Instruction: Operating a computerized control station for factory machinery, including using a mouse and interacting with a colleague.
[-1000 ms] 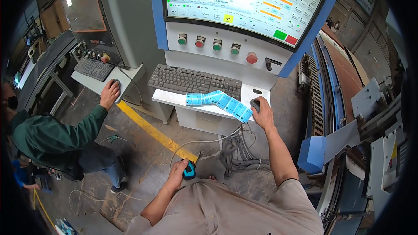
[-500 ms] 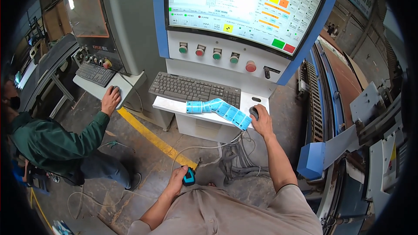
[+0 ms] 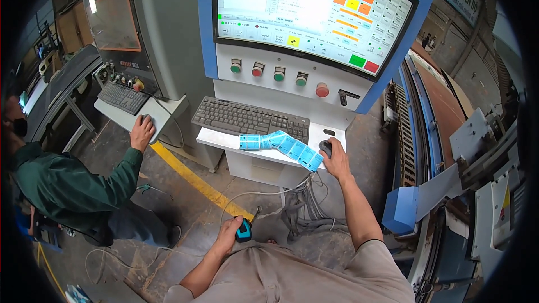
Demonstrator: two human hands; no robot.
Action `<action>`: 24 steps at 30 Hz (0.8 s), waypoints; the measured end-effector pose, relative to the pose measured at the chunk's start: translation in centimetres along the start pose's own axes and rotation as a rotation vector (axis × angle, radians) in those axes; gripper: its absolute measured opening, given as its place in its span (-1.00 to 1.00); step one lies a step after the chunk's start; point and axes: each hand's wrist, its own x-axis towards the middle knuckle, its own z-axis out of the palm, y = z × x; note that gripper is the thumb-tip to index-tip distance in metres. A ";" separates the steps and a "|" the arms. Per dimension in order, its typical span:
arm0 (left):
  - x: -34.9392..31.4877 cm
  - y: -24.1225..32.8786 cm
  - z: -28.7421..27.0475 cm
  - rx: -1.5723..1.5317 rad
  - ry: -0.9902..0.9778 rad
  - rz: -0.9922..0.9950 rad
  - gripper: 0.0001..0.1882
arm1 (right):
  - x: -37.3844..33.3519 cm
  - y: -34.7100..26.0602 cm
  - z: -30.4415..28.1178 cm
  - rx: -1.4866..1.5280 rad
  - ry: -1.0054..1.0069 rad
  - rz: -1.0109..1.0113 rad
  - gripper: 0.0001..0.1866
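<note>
My right hand (image 3: 338, 160) is closed over a dark computer mouse (image 3: 325, 147) at the right end of a white shelf (image 3: 216, 138). Low in front of my body, my left hand (image 3: 229, 232) grips a teal and black tape measure (image 3: 243, 230). A strip of light-blue printed labels (image 3: 289, 147) lies across the shelf, its right end close to the mouse. Behind the labels sits a black keyboard (image 3: 247, 120). Above it a lit monitor (image 3: 314, 11) shows a list with one highlighted row and coloured buttons.
Push buttons and a red knob (image 3: 321, 90) line the panel below the monitor. At left, a co-worker in a green jacket (image 3: 67, 191) has a hand on another mouse. Grey cables (image 3: 309, 207) hang to the floor under the shelf. Machine rails (image 3: 401, 129) run along the right.
Both of my hands stay nearly where they were, with the same holds. The highlighted row on the monitor sits slightly lower in the list; the view has shifted a little.
</note>
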 end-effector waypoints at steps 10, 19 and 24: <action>-0.4 0.8 0.3 0.016 0.004 0.012 -0.49 | -0.1 0.7 0.4 -0.038 0.025 -0.035 -0.44; -0.3 0.7 0.0 0.005 -0.026 -0.006 -0.49 | -0.2 0.0 0.1 0.006 0.051 0.036 -0.46; -0.6 1.3 0.3 0.027 -0.024 -0.001 -0.48 | -0.2 0.0 0.0 0.005 0.042 0.042 -0.46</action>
